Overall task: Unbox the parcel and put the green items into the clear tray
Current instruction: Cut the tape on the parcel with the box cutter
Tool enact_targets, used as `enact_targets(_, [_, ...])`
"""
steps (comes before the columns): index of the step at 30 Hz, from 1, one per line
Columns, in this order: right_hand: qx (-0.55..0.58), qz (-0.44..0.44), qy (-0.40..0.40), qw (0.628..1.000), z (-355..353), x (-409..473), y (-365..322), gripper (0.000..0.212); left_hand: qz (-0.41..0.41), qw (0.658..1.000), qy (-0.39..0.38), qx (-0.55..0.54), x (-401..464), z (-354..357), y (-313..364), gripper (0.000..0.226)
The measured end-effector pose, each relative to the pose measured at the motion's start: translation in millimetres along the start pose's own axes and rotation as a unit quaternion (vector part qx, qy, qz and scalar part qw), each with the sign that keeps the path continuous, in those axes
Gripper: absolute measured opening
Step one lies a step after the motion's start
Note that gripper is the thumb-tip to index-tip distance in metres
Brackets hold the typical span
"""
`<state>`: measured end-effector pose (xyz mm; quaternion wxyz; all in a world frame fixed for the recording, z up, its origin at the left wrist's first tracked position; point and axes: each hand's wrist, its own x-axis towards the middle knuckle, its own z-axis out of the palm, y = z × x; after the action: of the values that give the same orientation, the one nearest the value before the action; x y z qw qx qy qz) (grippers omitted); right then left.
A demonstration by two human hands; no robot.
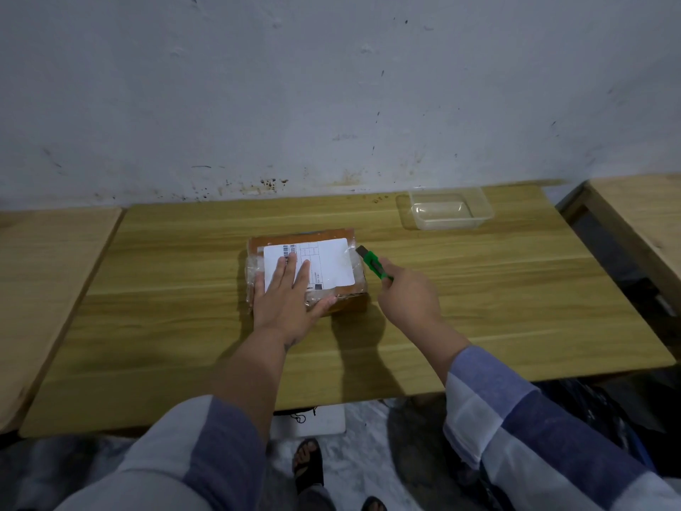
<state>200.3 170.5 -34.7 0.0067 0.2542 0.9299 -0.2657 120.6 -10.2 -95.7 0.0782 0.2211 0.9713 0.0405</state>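
The left hand (pixel 285 302) is lying flat on the taped parcel (pixel 307 272) at mid-table while the right hand (pixel 407 298) is gripping a green cutter (pixel 374 264), its tip pointing at the parcel's right edge, the clear tray (pixel 450 208) sitting well apart behind.

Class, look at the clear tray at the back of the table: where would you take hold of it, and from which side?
Grip the clear tray by its raised rim on the near long side, coming from the front. It stands upright, open and empty, nothing beside it, and its thin walls flare to a lip that fingers can pinch. Probably light, so one hand should do.
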Motion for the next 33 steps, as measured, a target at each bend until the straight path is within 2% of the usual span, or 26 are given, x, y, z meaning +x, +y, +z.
enact_targets(9, [-0.003,-0.010,0.001,1.000,1.3,-14.3,-0.9,0.045,-0.003,1.000,-0.004,-0.005,-2.0,-5.0,2.2,0.091])
enact_targets(13, [0.069,0.019,0.014,0.997,-2.9,-9.8,1.1,0.046,0.001,1.000,-0.003,-0.019,-5.0,-8.0,1.5,0.089])
enact_targets(18, [0.141,0.046,-0.012,0.989,-1.3,-9.5,5.6,0.044,-0.008,0.997,0.006,-0.072,-7.3,-15.8,4.6,0.089])
enact_targets(21, [0.179,0.057,-0.013,0.982,-0.7,-7.6,10.7,0.044,-0.020,0.995,0.037,-0.085,-7.8,-19.4,11.0,0.093])
enact_targets(24, [0.230,0.072,-0.016,0.970,-2.5,2.5,10.6,0.044,0.019,0.996,0.064,-0.057,0.6,-23.6,19.7,0.100])
enact_targets(28, [0.276,0.092,-0.029,0.956,-2.5,16.8,11.2,0.042,0.076,0.996,-0.003,-0.051,26.6,-29.8,28.6,0.117])
enact_targets(33, [0.330,0.106,-0.052,0.937,2.9,26.9,14.8,0.042,0.098,0.994,-0.048,-0.001,50.7,-30.0,27.7,0.134])
